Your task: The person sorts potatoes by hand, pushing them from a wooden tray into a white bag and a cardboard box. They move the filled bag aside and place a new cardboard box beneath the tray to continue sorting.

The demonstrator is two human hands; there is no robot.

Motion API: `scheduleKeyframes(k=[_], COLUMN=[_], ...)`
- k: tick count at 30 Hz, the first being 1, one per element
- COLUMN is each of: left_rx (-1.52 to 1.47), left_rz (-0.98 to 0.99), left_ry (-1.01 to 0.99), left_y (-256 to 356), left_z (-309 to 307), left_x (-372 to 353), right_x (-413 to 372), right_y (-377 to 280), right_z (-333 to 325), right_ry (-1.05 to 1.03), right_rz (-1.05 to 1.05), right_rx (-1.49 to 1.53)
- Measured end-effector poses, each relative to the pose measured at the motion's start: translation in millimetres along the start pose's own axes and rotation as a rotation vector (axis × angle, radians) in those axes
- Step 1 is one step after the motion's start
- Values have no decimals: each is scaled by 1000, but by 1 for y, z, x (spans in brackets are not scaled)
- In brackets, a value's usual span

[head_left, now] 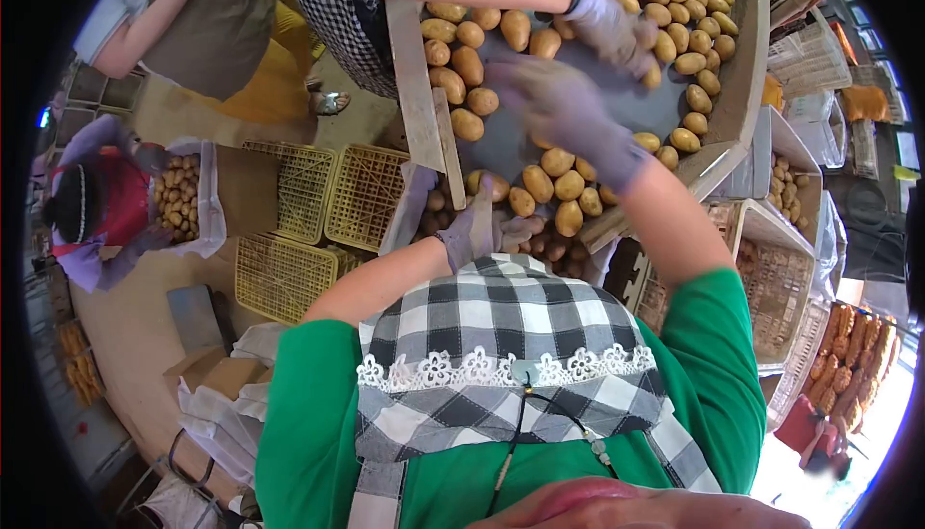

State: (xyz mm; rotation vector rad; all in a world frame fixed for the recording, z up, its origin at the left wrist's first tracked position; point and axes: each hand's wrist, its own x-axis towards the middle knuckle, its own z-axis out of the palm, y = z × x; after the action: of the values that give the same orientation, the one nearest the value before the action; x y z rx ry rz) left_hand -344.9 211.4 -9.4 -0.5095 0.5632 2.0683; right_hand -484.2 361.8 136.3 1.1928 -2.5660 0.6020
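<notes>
My left hand [474,230], in a thin pale purple glove, is at the near edge of a sloped sorting table [496,148]. Its thumb points up beside potatoes [521,202], its fingers are apart, and I see nothing gripped. My right hand [559,110], gloved alike, reaches left over the grey surface with fingers stretched out and slightly blurred. Potatoes lie on both sides of it. Beyond, a co-worker's gloved hand [617,36] touches potatoes near the table's middle. More potatoes [554,250] sit below the near edge, partly hidden by my left hand and apron.
The table has a raised wooden rim [416,86]. Yellow crates [364,197] stand at left, near a person [101,197] beside a lined box of potatoes [177,197]. Pale crates [776,293] stand at right, and filled net sacks [848,356] farther off.
</notes>
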Motion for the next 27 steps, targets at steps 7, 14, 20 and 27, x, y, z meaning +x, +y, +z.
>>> scheduleKeyframes(k=[7,14,20,27], left_rx=[99,-37,-250,-49], left_rz=[76,69,-9,70], left_ry=[279,131,3,-12], left_y=[6,2,-1,-2], left_z=[9,7,12,14], left_x=[-31,-32,-23,-15], right_x=[118,-31,-129,-72], right_y=[1,12,117,-37], right_z=[99,64,-28,90], right_ry=[-237,-172,456,-13], right_rz=[181,-144,675,778], right_rx=[-383,-200,-386,-350])
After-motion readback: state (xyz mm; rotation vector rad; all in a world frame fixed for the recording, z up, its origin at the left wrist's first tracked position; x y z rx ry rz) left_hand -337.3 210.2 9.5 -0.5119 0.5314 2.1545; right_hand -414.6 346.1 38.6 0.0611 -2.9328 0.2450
